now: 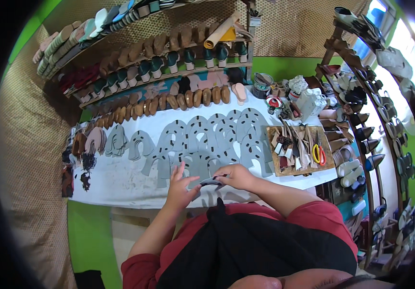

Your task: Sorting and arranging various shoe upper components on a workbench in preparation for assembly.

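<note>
Close to my body at the table's front edge, a curved grey shoe upper piece (211, 182) is held up off the table. My right hand (237, 177) pinches its right end between thumb and fingers. At its left end is my left hand (181, 189), fingers spread apart and the thumb at the piece's edge. Just beyond both hands, many U-shaped grey upper pieces (199, 129) lie overlapping in rows, with small dark patches on them. Smaller stacks of grey pieces (116, 141) lie farther left.
A white-covered table (121, 180) carries everything. On the right, a wooden board (284, 169) holds tools, scraps and scissors (319, 154) with red and yellow handles. Brown shoe lasts (171, 101) line the back, near a can (262, 85). Shoe racks (361, 120) stand at right.
</note>
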The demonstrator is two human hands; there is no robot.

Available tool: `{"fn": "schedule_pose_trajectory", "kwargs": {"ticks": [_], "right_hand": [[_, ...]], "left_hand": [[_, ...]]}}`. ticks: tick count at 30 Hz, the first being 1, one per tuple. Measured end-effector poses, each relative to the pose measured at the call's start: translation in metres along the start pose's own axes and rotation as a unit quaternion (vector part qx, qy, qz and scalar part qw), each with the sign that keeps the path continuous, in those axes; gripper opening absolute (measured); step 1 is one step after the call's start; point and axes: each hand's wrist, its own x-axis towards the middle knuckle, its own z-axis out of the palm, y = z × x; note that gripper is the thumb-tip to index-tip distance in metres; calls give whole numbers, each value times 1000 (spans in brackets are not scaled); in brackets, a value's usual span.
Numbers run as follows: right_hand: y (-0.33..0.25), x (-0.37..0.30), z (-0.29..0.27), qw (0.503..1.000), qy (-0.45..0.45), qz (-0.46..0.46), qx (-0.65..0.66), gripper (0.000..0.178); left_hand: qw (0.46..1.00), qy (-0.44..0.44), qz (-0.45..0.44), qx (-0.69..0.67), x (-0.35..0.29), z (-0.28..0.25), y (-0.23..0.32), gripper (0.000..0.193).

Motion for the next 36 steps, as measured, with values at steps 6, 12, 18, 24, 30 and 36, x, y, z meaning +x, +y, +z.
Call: {"fn": "schedule_pose_trajectory", "kwargs": {"ticks": [6, 12, 18, 24, 30, 36], "right_hand": [[-5, -29, -51, 996, -12, 37, -83, 20], [64, 21, -93, 986, -20, 105, -129, 24], [133, 54, -70, 942, 194, 212, -175, 46], [115, 21, 20, 892, 32, 151, -425, 69], [128, 2, 32, 877, -75, 170, -443, 73], [123, 4, 33, 862, -84, 200, -458, 74]], "left_hand": [[1000, -18, 3, 6, 12, 9, 0, 32], [1000, -15, -6, 12, 17, 13, -4, 31], [999, -32, -31, 28, 16, 11, -7, 31], [995, -25, -79, 49, -1, -12, -40, 32], [993, -16, -104, 48, -3, -32, -98, 35], [976, 28, -208, 59, 9, -48, -212, 45]]}}
